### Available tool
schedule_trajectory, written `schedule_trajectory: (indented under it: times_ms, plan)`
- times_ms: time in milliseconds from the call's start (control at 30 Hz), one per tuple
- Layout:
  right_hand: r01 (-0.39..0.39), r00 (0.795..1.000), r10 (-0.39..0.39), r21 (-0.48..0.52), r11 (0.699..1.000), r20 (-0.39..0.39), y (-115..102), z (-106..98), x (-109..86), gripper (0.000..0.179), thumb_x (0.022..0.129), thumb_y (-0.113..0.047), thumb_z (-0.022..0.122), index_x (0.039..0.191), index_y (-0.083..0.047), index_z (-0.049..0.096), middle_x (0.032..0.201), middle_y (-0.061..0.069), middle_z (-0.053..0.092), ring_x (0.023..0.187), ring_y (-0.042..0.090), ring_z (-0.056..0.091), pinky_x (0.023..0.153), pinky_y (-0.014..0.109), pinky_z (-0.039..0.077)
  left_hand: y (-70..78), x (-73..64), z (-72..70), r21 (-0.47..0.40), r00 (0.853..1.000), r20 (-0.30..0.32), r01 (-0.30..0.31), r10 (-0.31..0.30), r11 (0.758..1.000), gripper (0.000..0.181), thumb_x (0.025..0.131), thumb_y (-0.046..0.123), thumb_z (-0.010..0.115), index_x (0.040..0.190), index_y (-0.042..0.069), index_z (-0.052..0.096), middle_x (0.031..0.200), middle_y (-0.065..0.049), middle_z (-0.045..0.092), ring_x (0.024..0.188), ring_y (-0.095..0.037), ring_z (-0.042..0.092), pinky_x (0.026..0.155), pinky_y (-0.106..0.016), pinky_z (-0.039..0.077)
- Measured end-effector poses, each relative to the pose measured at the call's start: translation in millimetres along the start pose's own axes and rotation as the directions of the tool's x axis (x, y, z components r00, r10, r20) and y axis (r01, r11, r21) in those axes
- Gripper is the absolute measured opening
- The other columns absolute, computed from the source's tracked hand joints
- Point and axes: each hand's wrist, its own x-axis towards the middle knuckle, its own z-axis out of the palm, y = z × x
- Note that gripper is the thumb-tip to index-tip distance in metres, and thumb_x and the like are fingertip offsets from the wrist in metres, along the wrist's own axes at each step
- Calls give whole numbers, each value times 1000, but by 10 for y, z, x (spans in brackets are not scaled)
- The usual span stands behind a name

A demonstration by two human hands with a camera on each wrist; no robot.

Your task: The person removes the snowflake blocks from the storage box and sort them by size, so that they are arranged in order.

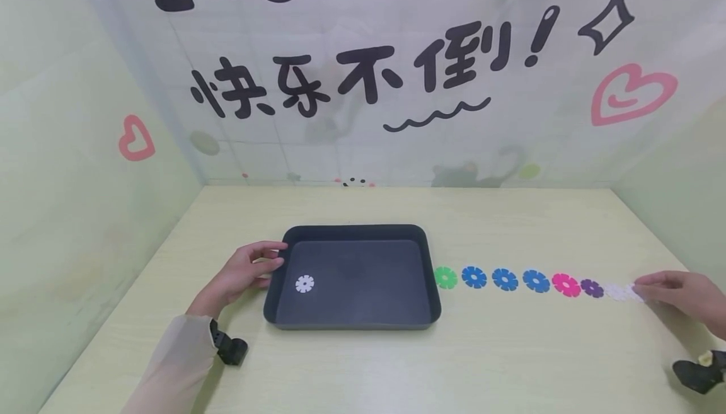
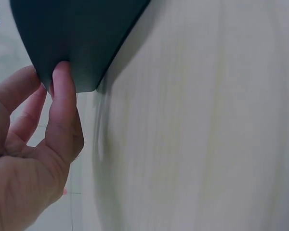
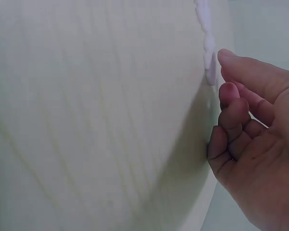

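A dark rectangular tray (image 1: pixel 351 324) lies on the table with one white snowflake disc (image 1: pixel 304 284) inside, toward its left. My left hand (image 1: pixel 249 269) holds the tray's left side; in the left wrist view its fingers (image 2: pixel 62 96) meet the dark outer wall. To the tray's right runs a row of flat notched discs: a green disc (image 1: pixel 445 277), several blue discs (image 1: pixel 505 279), a pink disc (image 1: pixel 566 285), a purple disc (image 1: pixel 592 288) and white discs (image 1: pixel 615 292). At the row's right end, my right hand (image 1: pixel 683 294) has its fingertips by the last white disc. Contact is unclear.
The pale wooden table (image 1: pixel 368 370) is bounded by a printed back curtain (image 1: pixel 340 149) and side panels. A black wrist device (image 1: pixel 229 346) sits on the left sleeve, and another dark device (image 1: pixel 700 376) is near the right wrist.
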Motion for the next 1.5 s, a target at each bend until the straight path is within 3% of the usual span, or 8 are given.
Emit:
schedule_trajectory:
  times_ms: [100,300,433,700,800,933,1300,1500]
  plan:
    - [20,1000,-20,-2,1000,-14,-108,-6,-38,55,90,-39,56,110,13,55,93,15,61,71,1,45,61,32,42,3,-5,-3,-2,1000,-3,4,-4,1000,47,87,10,63,130,-2,47,110,-17,43,82,-17,57,64,-29,54]
    - [170,984,-171,-22,985,-48,-696,50,-94,48,90,-32,58,112,11,55,95,22,59,75,12,51,56,26,44,-2,-17,-10,-2,1000,-11,11,-11,1000,47,87,10,63,130,-1,47,111,-17,44,84,-17,56,64,-29,54]
    - [322,945,-322,-12,947,-52,-1173,131,-88,38,88,-23,62,111,6,57,86,9,60,70,6,52,57,25,47,2,-17,1,5,1000,-16,11,-11,1000,47,87,10,63,130,-1,47,112,-18,44,85,-19,56,64,-29,54]
    - [526,850,-527,54,849,17,-2133,409,-74,28,86,-18,66,106,0,61,79,5,58,70,21,55,61,23,50,28,-3,29,16,999,-27,20,-19,1000,46,87,11,63,130,1,48,114,-18,44,87,-20,56,66,-31,54]
    - [584,802,-593,112,804,75,-2494,593,-76,25,85,-19,67,103,-3,62,78,2,57,69,19,54,61,23,49,24,-4,26,13,999,-29,22,-22,1000,46,87,10,63,129,1,49,113,-18,45,86,-19,56,65,-30,54]
    - [655,716,-680,185,732,155,-2955,858,-88,22,84,-18,67,101,-5,63,74,-1,56,65,13,52,59,25,47,17,-15,17,9,999,-27,24,-24,1000,46,87,9,63,129,-1,48,112,-18,44,85,-19,56,64,-29,54]
    - [761,509,-776,228,608,372,-4024,1361,-57,19,84,-16,68,99,-8,63,75,-5,58,66,8,54,62,24,48,40,0,16,5,1000,-24,20,-20,1000,46,87,9,63,129,-1,48,112,-18,44,81,-17,57,61,-27,53]
    - [786,441,-764,208,582,471,-4483,1679,22,21,81,-13,71,99,-5,64,76,-5,59,68,7,55,61,21,47,24,1,10,-2,999,-21,24,-24,1000,46,86,9,64,128,-1,49,110,-17,45,81,-18,57,62,-28,54]
